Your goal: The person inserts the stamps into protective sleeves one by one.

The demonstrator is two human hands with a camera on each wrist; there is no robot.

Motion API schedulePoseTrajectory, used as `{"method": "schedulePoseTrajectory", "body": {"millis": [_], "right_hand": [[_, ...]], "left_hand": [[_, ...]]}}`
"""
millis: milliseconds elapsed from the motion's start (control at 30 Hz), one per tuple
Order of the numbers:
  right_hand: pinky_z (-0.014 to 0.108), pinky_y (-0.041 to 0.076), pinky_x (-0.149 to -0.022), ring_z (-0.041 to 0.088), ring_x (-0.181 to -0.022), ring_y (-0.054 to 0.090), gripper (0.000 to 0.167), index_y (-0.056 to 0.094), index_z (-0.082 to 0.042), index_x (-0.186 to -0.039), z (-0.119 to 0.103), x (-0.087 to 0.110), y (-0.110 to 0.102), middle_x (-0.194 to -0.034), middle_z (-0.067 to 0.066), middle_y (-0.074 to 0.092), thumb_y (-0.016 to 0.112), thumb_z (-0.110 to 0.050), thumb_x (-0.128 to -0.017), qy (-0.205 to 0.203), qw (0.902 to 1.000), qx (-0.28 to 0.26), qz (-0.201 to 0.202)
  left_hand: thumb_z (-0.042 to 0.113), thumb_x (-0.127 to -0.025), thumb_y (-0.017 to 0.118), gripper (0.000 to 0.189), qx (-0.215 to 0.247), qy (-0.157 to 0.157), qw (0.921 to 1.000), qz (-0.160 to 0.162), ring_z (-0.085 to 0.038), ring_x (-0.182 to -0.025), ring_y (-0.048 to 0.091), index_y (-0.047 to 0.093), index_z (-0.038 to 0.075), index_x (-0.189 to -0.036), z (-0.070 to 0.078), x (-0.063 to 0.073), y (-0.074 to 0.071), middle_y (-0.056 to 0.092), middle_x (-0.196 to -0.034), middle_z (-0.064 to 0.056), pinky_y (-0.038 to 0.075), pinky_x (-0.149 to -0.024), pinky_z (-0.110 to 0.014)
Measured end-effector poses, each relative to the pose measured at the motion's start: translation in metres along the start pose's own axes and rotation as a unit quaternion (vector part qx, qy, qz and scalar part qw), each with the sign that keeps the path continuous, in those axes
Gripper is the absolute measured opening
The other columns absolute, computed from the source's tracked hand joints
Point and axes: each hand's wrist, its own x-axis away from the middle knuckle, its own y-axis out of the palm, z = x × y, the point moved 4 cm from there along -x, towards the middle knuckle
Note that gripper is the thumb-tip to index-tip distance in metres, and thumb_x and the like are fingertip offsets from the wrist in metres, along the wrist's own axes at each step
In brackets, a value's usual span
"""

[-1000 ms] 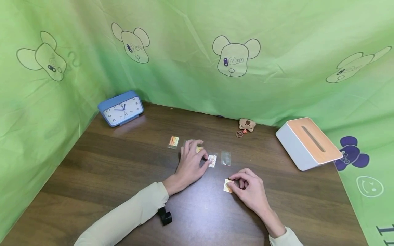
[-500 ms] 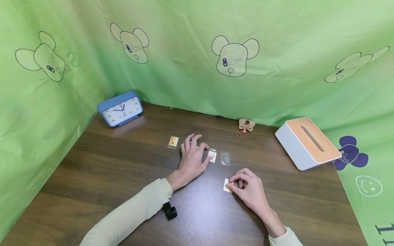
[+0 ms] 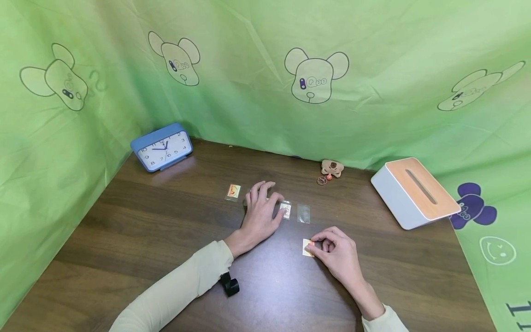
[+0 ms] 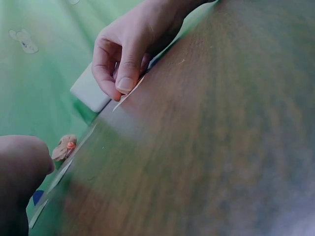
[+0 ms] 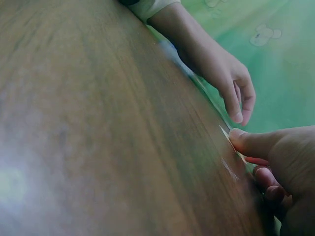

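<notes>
Between thumb and fingers, my right hand [image 3: 338, 258] pinches a small square picture card [image 3: 307, 247], cream with orange, just above the table or touching it. My left hand [image 3: 260, 214] lies over the row of little items, fingers spread. Its thumb tip is at the edge of a white picture card [image 3: 286, 210] in a clear sleeve. Under those fingers another packet is mostly hidden. An empty-looking clear plastic sleeve [image 3: 303, 214] lies right of the white card. At the row's left end is an orange picture card [image 3: 233, 191] in its sleeve.
On the dark wooden table [image 3: 124, 240], a blue clock [image 3: 163, 146] stands at the back left. A brown bear-shaped item [image 3: 332, 168] with brown rings [image 3: 321, 180] lies at the back. A white tissue box [image 3: 416, 193] with a wooden lid stands right. Green curtain surrounds the table.
My left hand has straightened its fingers and moved the white sleeved card slightly up into line with the others, loosening its pinch. My right hand has barely moved with its card.
</notes>
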Motion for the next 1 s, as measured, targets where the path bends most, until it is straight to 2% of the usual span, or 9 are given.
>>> {"method": "schedulePoseTrajectory", "body": {"millis": [233, 467, 700, 1000], "right_hand": [[0.013, 0.038, -0.054, -0.002, -0.061, 0.049, 0.033, 0.081, -0.018, -0.084, 0.001, -0.001, 0.0, -0.078, -0.011, 0.061, 0.104, 0.0, -0.069, -0.004, 1.0, 0.001, -0.002], [0.014, 0.039, -0.055, -0.002, -0.06, 0.049, 0.036, 0.078, -0.017, -0.086, 0.004, 0.0, 0.0, -0.076, -0.009, 0.059, 0.104, 0.001, -0.068, 0.002, 1.0, -0.009, -0.004], [0.014, 0.039, -0.054, -0.001, -0.06, 0.05, 0.039, 0.075, -0.018, -0.086, 0.006, 0.001, 0.001, -0.073, -0.008, 0.059, 0.103, 0.003, -0.069, 0.01, 0.9995, -0.029, -0.008], [0.014, 0.039, -0.051, -0.001, -0.059, 0.051, 0.037, 0.073, -0.019, -0.085, 0.007, 0.002, 0.003, -0.071, -0.013, 0.06, 0.1, 0.004, -0.074, 0.028, 0.9984, -0.047, -0.014]], "left_hand": [[0.028, -0.095, 0.088, 0.024, 0.014, 0.001, 0.9997, -0.019, -0.042, -0.154, 0.035, 0.078, 0.013, -0.112, 0.004, -0.004, 0.003, 0.051, -0.159, -0.017, 0.037, -0.115, -0.061], [0.034, -0.091, 0.093, 0.037, 0.03, 0.004, 0.9981, -0.054, -0.042, -0.158, 0.03, 0.077, 0.014, -0.118, 0.012, -0.01, 0.01, 0.049, -0.162, -0.017, 0.031, -0.124, -0.062], [0.049, -0.09, 0.091, 0.053, 0.002, 0.031, 0.9967, -0.075, -0.047, -0.162, 0.025, 0.078, 0.018, -0.132, 0.015, -0.015, 0.017, 0.044, -0.168, -0.019, 0.024, -0.129, -0.067], [0.059, -0.094, 0.085, 0.059, -0.062, 0.071, 0.991, -0.095, -0.051, -0.165, 0.019, 0.078, 0.024, -0.141, 0.017, -0.018, 0.027, 0.038, -0.175, -0.019, 0.019, -0.133, -0.067]]}}
